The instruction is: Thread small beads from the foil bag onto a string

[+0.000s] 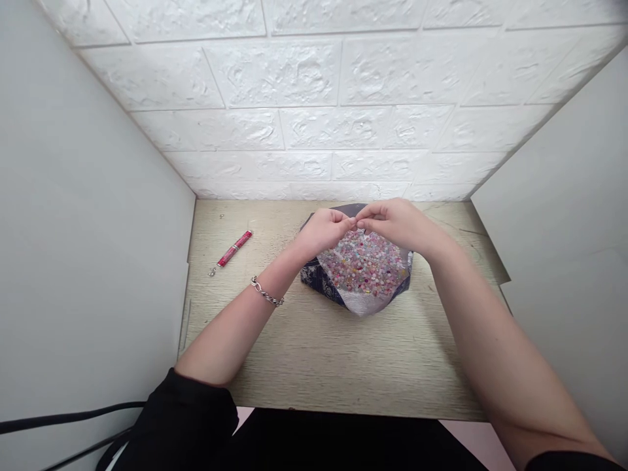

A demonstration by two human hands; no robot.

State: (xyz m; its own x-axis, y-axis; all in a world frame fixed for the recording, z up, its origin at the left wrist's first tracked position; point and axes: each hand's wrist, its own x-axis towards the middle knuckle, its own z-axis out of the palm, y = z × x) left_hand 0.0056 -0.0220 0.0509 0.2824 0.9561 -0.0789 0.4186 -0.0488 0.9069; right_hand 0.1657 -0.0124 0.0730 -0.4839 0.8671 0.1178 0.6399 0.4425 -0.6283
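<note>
Ok so, both hands up over far part of bead pile (366, 265). Left hand (322, 229): thumb and index nearly together at tips. Right hand (400, 221): thumb and index arched, small gap narrowing toward tips, right up by left's. Can't tell if either's gripping anything, way too tiny. Beads mostly pink, white, some red and yellow, loose in pale liner (362, 305) with dark patterned cloth (321, 281) around it, middle of tabletop (343, 366).
</note>
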